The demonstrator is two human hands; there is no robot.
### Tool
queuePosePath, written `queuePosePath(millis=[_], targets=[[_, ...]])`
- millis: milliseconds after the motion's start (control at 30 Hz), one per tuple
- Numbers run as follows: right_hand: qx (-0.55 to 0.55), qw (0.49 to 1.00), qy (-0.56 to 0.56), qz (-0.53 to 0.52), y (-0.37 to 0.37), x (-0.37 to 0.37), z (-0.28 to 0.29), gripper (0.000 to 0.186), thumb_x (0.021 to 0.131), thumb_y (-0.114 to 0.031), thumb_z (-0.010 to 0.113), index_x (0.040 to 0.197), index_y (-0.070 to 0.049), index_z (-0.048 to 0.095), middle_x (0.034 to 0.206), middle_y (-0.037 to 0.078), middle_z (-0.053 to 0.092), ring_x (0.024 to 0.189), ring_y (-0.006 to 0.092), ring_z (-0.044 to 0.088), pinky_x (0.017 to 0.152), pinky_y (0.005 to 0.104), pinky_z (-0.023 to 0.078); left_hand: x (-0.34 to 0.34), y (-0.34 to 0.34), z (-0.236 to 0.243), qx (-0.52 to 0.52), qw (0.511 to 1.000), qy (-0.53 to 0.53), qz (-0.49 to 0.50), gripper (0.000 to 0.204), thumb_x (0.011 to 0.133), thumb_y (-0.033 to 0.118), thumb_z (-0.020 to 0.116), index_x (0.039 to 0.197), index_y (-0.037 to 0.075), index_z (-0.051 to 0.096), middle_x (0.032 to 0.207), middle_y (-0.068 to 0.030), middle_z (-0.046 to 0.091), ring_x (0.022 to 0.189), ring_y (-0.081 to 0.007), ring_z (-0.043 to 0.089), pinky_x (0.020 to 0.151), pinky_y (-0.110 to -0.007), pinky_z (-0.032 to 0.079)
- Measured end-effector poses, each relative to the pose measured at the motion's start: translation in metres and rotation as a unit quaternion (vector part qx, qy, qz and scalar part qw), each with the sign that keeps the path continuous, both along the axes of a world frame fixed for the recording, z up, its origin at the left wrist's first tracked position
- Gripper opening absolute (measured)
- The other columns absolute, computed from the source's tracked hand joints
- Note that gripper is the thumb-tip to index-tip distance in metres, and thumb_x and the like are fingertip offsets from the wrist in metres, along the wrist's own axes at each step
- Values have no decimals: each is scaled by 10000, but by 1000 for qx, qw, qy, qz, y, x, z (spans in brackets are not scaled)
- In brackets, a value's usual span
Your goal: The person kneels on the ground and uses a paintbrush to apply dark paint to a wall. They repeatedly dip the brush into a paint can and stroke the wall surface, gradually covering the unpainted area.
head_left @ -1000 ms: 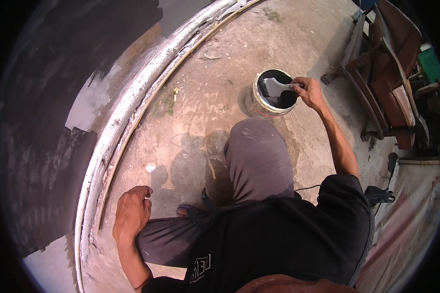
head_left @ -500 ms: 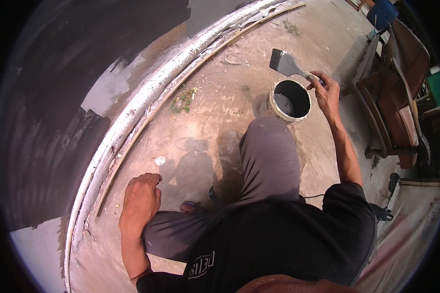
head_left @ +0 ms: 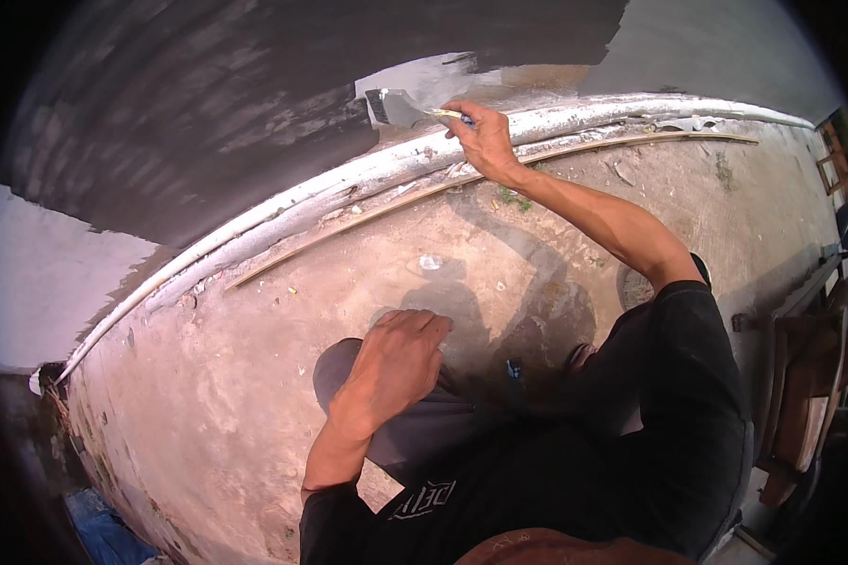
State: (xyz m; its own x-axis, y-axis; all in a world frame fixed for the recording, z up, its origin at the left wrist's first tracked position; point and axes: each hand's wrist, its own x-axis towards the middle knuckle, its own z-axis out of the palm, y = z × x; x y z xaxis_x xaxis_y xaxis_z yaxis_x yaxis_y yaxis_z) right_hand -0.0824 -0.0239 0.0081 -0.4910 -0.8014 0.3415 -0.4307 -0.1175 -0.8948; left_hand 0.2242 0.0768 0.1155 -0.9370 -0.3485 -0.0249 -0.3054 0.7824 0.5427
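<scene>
My right hand (head_left: 485, 141) grips a wide flat paintbrush (head_left: 403, 110) by its handle. The grey brush head meets a light, unpainted-looking patch low on the wall, beside the dark grey paint (head_left: 254, 94). Its dark bristles point left. Over my bent left knee, my left hand (head_left: 396, 363) rests with fingers loosely curled; nothing shows in it, though its palm side is hidden. The bucket of dark paint cannot be made out plainly behind my right arm.
A whitish raised ledge (head_left: 349, 179) runs along the wall's foot, with a thin wooden strip (head_left: 396, 202) lying in front of it. Brown furniture (head_left: 810, 377) stands at the right. Blue sheeting (head_left: 108, 527) lies at the lower left. Small debris dots the concrete floor (head_left: 207, 395).
My right hand has carried the paintbrush from beside the paint bucket leftward to the wall. The view has turned toward the wall. My left hand stays by my knee.
</scene>
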Motion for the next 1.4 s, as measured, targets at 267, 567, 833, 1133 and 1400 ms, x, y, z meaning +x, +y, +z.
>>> queuePosePath(millis=[267,567,833,1133,1400], targets=[[-124,975,115,-147,-84,12,-32,219,884,-98,630,1070,-10,706,880,202,709,737,300,696,675,364,533,0,-6,-2,10,999,25,-32,251,751,5,667,1000,2,632,960,-151,651,978,-323,635,922,-413,488],[-86,867,172,-460,-3,-111,-51,178,835,-117,661,978,-43,737,768,200,701,685,372,691,628,435,526,14,-11,7,27,995,51,-76,322,682,-21,640,1002,21,646,944,-135,634,936,-344,618,887,-417,509],[-114,894,154,-404,-83,20,-52,168,863,-73,664,1017,-7,656,738,210,680,644,405,679,564,467,533,23,-10,10,10,995,17,-96,300,754,6,660,1053,15,631,1027,-133,651,1022,-286,634,1044,-404,443],[-203,954,162,-152,-115,129,-68,283,830,-54,705,1102,12,668,943,198,724,811,354,718,667,398,578,21,-4,11,11,997,20,-75,277,764,6,659,1041,22,667,1073,-145,668,1036,-295,642,1028,-415,456],[-130,925,171,-313,-62,-29,-71,183,860,-100,663,1018,-28,724,904,189,724,788,361,706,691,413,548,19,-4,9,12,996,48,-80,332,674,-30,645,1004,4,653,1016,-141,662,977,-326,634,908,-424,505]])
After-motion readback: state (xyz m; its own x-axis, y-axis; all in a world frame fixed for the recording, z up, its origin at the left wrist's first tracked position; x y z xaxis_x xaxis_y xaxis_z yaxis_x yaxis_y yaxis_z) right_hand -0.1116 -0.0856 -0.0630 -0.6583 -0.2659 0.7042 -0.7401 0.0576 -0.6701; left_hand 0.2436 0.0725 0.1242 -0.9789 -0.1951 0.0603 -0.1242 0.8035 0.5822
